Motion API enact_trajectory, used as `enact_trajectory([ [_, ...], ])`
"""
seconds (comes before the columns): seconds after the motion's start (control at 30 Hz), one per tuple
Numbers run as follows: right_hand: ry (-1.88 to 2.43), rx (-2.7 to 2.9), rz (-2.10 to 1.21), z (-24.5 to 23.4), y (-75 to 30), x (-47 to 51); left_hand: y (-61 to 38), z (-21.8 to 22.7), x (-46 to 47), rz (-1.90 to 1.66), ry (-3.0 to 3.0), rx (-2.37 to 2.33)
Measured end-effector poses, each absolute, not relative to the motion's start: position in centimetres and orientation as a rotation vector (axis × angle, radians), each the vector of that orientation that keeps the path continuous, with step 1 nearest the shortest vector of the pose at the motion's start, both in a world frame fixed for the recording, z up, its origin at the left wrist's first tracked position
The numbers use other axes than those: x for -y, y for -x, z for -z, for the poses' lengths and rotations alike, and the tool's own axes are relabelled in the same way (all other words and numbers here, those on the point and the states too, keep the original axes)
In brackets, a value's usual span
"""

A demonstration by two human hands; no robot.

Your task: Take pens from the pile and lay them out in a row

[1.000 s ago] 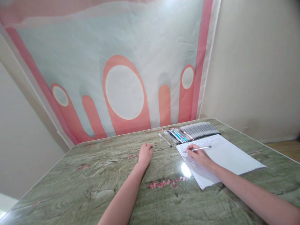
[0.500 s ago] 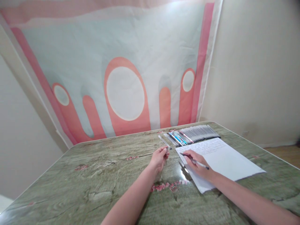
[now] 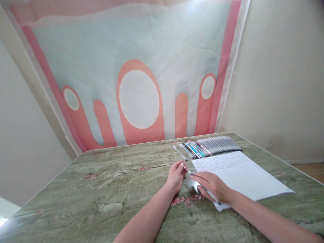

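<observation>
My right hand (image 3: 214, 186) is closed around a clear pen (image 3: 204, 187) that lies along the fingers. The pen's tip points left, toward my left hand (image 3: 176, 175). That hand pinches a small clear piece, apparently a pen cap (image 3: 184, 165), just beside the tip. Both hands hover low over the green marbled table (image 3: 106, 189), at the left edge of a white sheet of paper (image 3: 248, 177). Handwriting covers the far strip of the sheet.
A row of several pens (image 3: 210, 146) lies side by side at the table's far edge behind the paper, and a single clear pen (image 3: 179, 153) lies apart to their left. A pink and pale blue cloth (image 3: 141, 74) hangs on the wall behind.
My left hand lifted from the table and moved right, now pinching the small piece. My right hand left the written lines, slid left off the paper and turned the pen's tip toward the left hand.
</observation>
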State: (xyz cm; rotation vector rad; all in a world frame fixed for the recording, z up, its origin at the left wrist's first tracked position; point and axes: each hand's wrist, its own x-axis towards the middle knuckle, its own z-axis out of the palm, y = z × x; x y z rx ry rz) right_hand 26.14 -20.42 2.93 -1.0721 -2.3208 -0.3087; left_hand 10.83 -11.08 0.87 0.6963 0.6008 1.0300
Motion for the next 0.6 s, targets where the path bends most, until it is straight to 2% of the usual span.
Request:
enact_trajectory([
  [0.6, 1.087, 2.24, 0.198, 0.4, -27.3, 18.9, -11.2, -1.7, 13.1, -0.875, -0.973, -0.531],
])
